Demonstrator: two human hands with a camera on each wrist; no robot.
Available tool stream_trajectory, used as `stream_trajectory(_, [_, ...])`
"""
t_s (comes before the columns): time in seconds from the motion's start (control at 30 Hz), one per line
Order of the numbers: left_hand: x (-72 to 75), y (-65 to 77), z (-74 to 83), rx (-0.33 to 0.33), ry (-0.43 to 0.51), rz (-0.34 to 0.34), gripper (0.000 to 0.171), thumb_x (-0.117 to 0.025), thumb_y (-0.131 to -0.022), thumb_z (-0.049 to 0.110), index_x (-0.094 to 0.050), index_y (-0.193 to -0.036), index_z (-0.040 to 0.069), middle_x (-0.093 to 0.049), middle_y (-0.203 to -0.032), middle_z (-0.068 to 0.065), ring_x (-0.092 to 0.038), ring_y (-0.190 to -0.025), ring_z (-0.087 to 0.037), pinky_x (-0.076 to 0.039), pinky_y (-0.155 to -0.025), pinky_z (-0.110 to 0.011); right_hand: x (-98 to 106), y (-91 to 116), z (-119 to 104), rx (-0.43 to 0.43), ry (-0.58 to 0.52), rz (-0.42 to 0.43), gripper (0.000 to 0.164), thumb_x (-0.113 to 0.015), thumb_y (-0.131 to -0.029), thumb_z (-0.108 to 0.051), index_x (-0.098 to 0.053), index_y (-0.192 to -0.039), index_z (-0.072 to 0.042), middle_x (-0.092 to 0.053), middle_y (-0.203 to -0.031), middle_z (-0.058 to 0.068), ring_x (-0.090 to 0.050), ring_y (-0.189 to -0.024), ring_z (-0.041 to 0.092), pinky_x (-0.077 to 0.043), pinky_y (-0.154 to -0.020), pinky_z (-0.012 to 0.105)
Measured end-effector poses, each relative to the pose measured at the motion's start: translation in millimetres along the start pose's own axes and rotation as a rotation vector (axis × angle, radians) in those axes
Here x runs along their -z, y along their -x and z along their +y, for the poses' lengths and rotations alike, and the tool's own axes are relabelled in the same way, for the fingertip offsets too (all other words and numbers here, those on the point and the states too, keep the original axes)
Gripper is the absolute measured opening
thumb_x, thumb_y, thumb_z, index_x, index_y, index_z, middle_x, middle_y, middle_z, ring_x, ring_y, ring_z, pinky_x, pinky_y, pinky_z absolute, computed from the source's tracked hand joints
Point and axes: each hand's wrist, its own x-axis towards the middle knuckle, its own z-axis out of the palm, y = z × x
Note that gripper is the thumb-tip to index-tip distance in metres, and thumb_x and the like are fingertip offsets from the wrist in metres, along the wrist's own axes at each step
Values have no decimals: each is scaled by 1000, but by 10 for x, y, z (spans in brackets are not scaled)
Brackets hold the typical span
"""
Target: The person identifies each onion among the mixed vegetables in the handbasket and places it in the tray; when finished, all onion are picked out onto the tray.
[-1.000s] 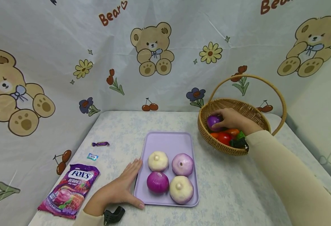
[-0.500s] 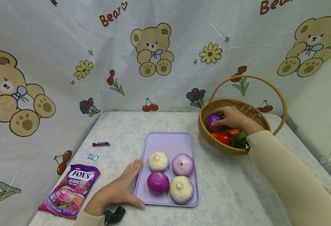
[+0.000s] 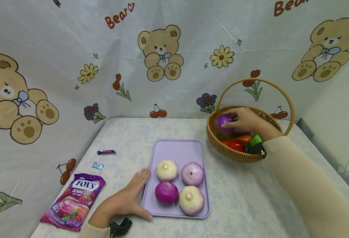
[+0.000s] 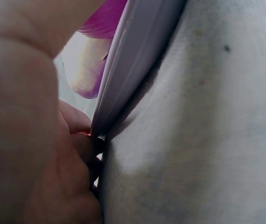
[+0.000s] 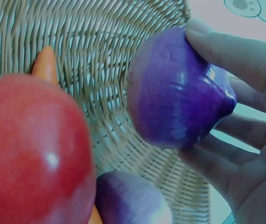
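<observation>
From the head view, I can see a person working at a table (image 3: 237, 198). The right hand (image 3: 244, 122) is inside the brown basket (image 3: 233, 152), and it has hold of a purple onion (image 3: 223, 124) near the basket's left side. Close under that hand, in the basket, sit a red tomato (image 3: 236, 145), an orange carrot (image 3: 245, 138) and something green (image 3: 256, 140). The left hand (image 3: 128, 200) is spread out, with its fingers long and the thumb held wide. It grips nothing and touches the left edge of a light purple tray (image 3: 178, 147). On the tray are a small whitish bulb (image 3: 166, 170), a pale purple onion (image 3: 193, 173), a dark pink onion (image 3: 166, 192) and a big whitish bulb (image 3: 191, 200). Over on the left lie a candy bag (image 3: 74, 201) and two little candies (image 3: 106, 152). The cloth (image 3: 189, 89) behind has teddy bears on it.

From the left wrist view, the left hand is very close up and dark in places. Its fingers are right at the edge of the tray, and bits of two onions peek over the side.

From the right wrist view, the thumb is on top of the purple onion and the fingers curl around the other side. The woven basket is behind it. I can't tell if the onion touches the basket. A purple-and-white onion (image 5: 130, 200) sits below, near the big red tomato.
</observation>
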Motion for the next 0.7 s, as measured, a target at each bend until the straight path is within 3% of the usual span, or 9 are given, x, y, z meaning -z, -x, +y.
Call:
stream_trajectory(0.27, [-3, 3, 6, 18, -2, -4, 153, -97, -60, 63, -9, -166, -4, -3, -173, -21, 2, -158, -37, 0, -125, -56, 134, 37, -115, -5, -64, 21, 70, -80, -94, -45, -60, -149, -6, -65, -135, 23, -61, -122, 43, -53, -99, 62])
stream_trajectory(0.5, [-9, -5, 15, 16, 7, -9, 153, -97, -60, 63, -9, -167, -4, -3, -173, -21, 3, -158, -35, 2, -126, -51, 168, 116, -302, 79, -104, 48, 65, -82, -94, -41, -63, -146, -6, -67, -132, 17, -64, -121, 39, -54, -101, 57])
stream_trajectory(0.7, [-5, -2, 14, 6, 1, -3, 153, -97, -61, 63, -9, -166, -5, -3, -173, -23, 2, -158, -38, 2, -125, -54, 135, 200, -544, 167, -105, 66, 62, -83, -94, -33, -62, -145, -4, -66, -134, 16, -64, -120, 37, -56, -99, 55])
